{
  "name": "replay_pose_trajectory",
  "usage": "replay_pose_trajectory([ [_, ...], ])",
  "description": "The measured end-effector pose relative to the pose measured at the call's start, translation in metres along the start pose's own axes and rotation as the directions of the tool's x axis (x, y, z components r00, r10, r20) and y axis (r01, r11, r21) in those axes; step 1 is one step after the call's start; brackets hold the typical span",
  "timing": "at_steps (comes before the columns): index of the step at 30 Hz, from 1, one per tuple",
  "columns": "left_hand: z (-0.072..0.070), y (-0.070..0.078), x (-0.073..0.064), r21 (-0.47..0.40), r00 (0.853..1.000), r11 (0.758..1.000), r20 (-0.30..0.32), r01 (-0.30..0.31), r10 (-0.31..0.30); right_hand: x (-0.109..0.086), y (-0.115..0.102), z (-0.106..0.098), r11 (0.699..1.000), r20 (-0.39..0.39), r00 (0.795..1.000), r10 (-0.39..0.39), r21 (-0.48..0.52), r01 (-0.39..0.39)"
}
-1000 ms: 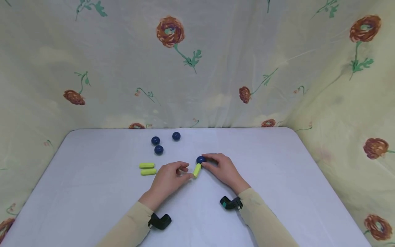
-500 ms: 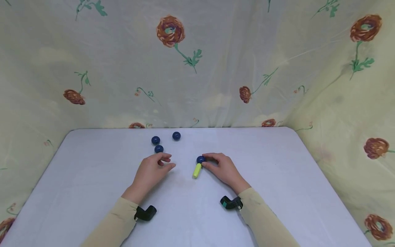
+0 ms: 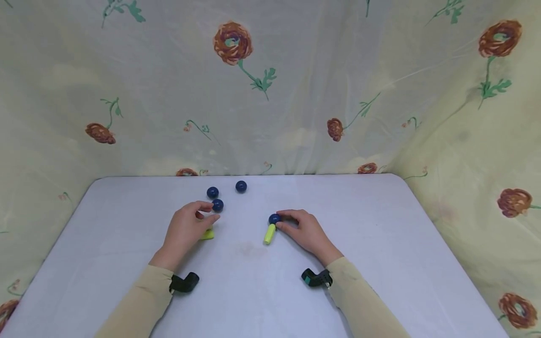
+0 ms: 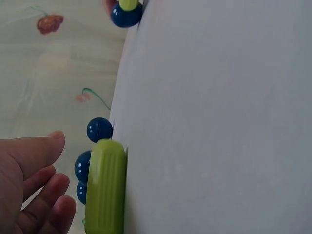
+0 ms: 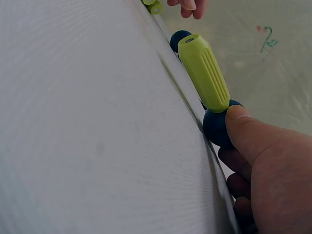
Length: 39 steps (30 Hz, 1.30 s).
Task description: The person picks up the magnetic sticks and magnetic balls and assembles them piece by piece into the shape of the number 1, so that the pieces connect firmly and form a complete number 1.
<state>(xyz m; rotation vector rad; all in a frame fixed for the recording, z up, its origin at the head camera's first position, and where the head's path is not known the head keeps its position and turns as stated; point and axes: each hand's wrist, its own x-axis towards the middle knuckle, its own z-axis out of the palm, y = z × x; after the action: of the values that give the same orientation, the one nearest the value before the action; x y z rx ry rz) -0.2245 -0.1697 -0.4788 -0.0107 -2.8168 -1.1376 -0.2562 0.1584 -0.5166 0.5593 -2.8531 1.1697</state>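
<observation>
Nearest are two loose beige sleeves, the left sleeve [image 3: 133, 300] and the right sleeve [image 3: 367, 298], each with a bent, black wrist device [image 3: 184, 282] strapped at the cuff. They reach over a table [image 3: 262, 295] covered in a smooth, matte white surface with rounded far corners. Left of the middle, the left hand [image 3: 186, 230] holds nothing, thumb spread from gently bent fingers, partly hiding a pair of lime-green rods [image 3: 206, 234] lying side by side. Right of it, the right hand [image 3: 306, 234] pinches a glossy, dark blue ball [image 3: 274, 218] between thumb and fingers. A lime-green rod [image 3: 269, 234] meets this ball at one end; its sides are grooved lengthwise, its free end tapered with a small hole. Farther off sit three more shiny blue balls [image 3: 217, 205], two close together and one apart. Behind hangs softly wrinkled, pale cloth [image 3: 296, 70] printed with rust-red flowers and green stems.
</observation>
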Motion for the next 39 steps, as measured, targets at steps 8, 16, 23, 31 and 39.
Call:
replay_pose_trajectory([
  [8, -0.002, -0.009, 0.015, 0.027, 1.0, 1.0, 0.023, 0.015, -0.015, -0.001, 0.0, -0.001, 1.0, 0.003, 1.0, 0.002, 0.002, -0.002],
  [16, 0.0, -0.009, 0.026, 0.076, 0.996, 0.996, 0.068, 0.047, -0.053, -0.002, 0.0, -0.002, 1.0, 0.007, 1.0, 0.003, 0.003, -0.003],
  [23, 0.004, -0.005, 0.032, 0.111, 0.992, 0.992, 0.103, 0.067, -0.079, -0.001, 0.0, -0.001, 1.0, 0.011, 1.0, 0.003, 0.009, -0.003],
  [31, 0.005, -0.004, 0.033, 0.136, 0.989, 0.987, 0.103, 0.088, -0.103, 0.001, 0.0, 0.0, 1.0, 0.012, 1.0, -0.003, 0.004, 0.002],
  [39, 0.005, -0.004, 0.032, 0.116, 0.99, 0.991, 0.113, 0.072, -0.086, 0.001, 0.0, -0.001, 1.0, 0.017, 1.0, 0.0, 0.004, 0.0],
])
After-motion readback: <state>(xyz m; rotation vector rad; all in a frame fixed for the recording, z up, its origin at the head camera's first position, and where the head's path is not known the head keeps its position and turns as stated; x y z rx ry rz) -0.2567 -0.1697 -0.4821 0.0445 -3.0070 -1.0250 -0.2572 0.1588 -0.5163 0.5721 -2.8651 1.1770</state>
